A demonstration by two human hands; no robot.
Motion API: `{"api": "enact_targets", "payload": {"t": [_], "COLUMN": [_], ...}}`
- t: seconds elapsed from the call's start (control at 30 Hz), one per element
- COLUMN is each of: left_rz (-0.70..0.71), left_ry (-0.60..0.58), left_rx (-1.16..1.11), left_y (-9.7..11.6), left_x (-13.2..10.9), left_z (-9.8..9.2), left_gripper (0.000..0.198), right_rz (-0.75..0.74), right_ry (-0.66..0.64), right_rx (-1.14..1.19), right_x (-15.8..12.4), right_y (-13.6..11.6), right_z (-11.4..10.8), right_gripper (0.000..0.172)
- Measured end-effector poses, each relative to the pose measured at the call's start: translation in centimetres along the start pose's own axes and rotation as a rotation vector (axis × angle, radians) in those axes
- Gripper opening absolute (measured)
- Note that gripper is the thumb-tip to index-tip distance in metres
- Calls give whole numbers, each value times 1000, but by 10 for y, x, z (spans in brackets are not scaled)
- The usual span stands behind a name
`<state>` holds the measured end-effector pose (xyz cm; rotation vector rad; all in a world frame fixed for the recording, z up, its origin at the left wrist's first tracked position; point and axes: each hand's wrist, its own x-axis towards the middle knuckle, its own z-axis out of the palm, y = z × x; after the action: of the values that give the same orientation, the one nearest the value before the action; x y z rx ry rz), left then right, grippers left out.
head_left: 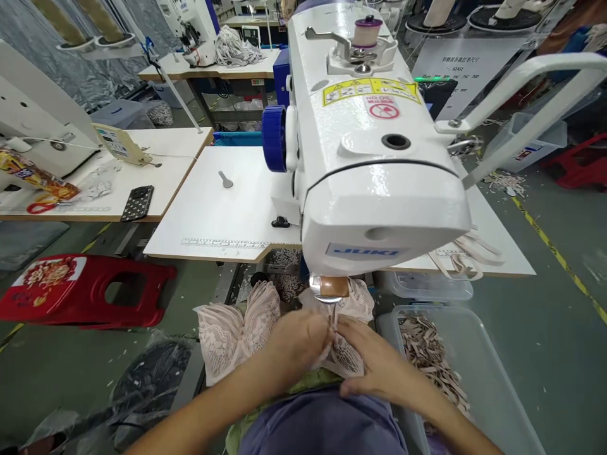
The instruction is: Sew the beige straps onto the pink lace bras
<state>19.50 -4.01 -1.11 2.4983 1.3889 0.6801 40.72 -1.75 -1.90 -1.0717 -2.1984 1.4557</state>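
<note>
A white JUKI sewing machine (365,145) fills the middle of the view, its head pointing toward me. Under its needle end lies a pale pink lace garment (237,332). My left hand (298,344) rests on the lace just left of the needle, fingers curled and pressing the fabric. My right hand (374,360) lies on the lace just right of it, fingers pinched on the fabric. Both hands almost touch below the presser foot (332,289).
A clear plastic bin (478,373) of beige strap pieces stands at my right. A red plastic stool (85,287) lies at left. White tables (218,215) carry another machine, a phone (137,202) and scissors. A black bag (147,379) lies on the floor.
</note>
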Motion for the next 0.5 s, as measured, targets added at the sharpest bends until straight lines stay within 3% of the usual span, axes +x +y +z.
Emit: {"api": "enact_targets", "payload": {"t": [0.07, 0.17, 0.3, 0.37, 0.5], "left_rz": [2, -203, -468, -452, -202], "left_ry": [68, 121, 218, 278, 351], "left_rx": [-63, -331, -536, -443, -84], "left_y": [19, 37, 40, 35, 20], "left_x": [7, 22, 36, 36, 32], "left_z": [0, -4, -10, -13, -17], "left_gripper": [32, 35, 42, 37, 28], "right_rz": [48, 118, 127, 102, 70], "right_ry": [109, 375, 537, 605, 587], "right_rx": [246, 608, 586, 456, 225], "right_x": [5, 16, 32, 43, 68], "right_y": [-5, -16, -34, -40, -40], "right_z": [7, 4, -14, -28, -53], "right_gripper": [81, 53, 32, 25, 11]}}
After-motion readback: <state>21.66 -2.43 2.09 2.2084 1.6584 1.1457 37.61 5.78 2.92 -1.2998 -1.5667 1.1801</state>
